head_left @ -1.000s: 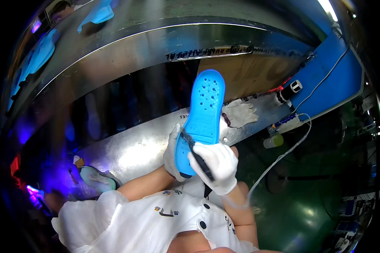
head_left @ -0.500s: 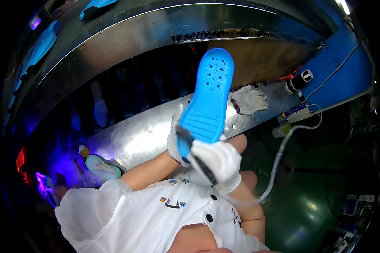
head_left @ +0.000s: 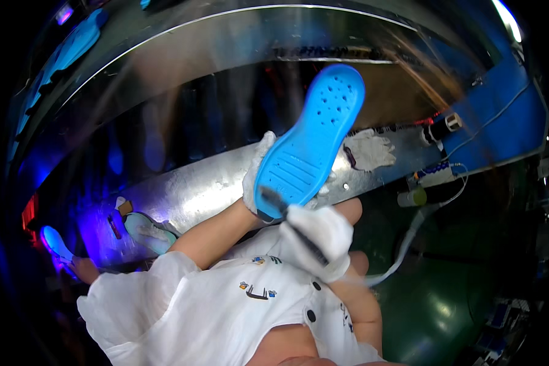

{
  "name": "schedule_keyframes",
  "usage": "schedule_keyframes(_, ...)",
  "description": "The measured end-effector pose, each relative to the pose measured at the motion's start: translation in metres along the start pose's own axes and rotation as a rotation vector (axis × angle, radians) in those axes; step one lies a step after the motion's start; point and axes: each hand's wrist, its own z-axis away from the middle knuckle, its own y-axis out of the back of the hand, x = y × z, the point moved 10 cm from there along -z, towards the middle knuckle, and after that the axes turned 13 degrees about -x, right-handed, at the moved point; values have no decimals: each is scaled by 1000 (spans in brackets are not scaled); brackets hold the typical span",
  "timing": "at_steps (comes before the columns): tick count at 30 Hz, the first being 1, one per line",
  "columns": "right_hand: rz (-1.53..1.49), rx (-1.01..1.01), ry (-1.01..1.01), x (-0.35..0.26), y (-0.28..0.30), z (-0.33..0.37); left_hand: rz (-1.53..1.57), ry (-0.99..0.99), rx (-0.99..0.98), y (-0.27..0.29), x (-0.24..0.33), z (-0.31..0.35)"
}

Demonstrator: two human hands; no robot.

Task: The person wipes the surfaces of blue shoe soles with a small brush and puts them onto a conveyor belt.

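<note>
A bright blue shoe sole [head_left: 308, 149] is held up before me, its wide perforated end away from me and its grooved end close. My left hand [head_left: 250, 186], in a white glove, wraps the sole's left and under side; most of its fingers are hidden behind it. In my right hand [head_left: 324, 235], also white-gloved and smeared by motion, is a dark-handled brush [head_left: 274, 199]. Its dark tip lies over the sole's near end. A translucent hose [head_left: 405, 241] runs from the right toward this hand.
A steel bench [head_left: 204, 189] holds a spare white glove [head_left: 372, 152], a black cylinder [head_left: 440, 129] and a pale green sole [head_left: 147, 232]. Beyond stands a machine with a metal rim and blue soles [head_left: 73, 44]. At left, another person's hand [head_left: 84, 268] holds a blue-lit sole [head_left: 56, 241].
The blue sole has shifted and tilted to the right in the picture. The brush remains at its near end. The other person's sole at left shows more plainly.
</note>
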Motion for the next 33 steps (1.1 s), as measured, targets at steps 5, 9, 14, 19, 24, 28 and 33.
schedule_keyframes(5, -144, 16, -206, 30, 0, -7, 45, -79, 174, 28, 20, 12)
schedule_keyframes(9, 11, -355, 14, -16, -30, -18, 353, 31, -112, 53, 31, 22)
schedule_keyframes(14, -150, -350, 14, 8, -47, -22, -170, 250, 334, 35, 49, 44)
schedule_keyframes(19, -437, -305, -181, 15, -59, -31, -2074, 71, -261, -10, 88, 34)
schedule_keyframes(24, -26, -521, 52, -18, -65, -29, -1668, -437, -497, -1, 92, 37)
schedule_keyframes(28, -274, -322, -154, 20, -49, -37, -1766, 100, -419, 23, 89, 23)
schedule_keyframes(33, -132, -457, 46, -1, -52, -37, -1708, 384, -214, 21, 92, 11)
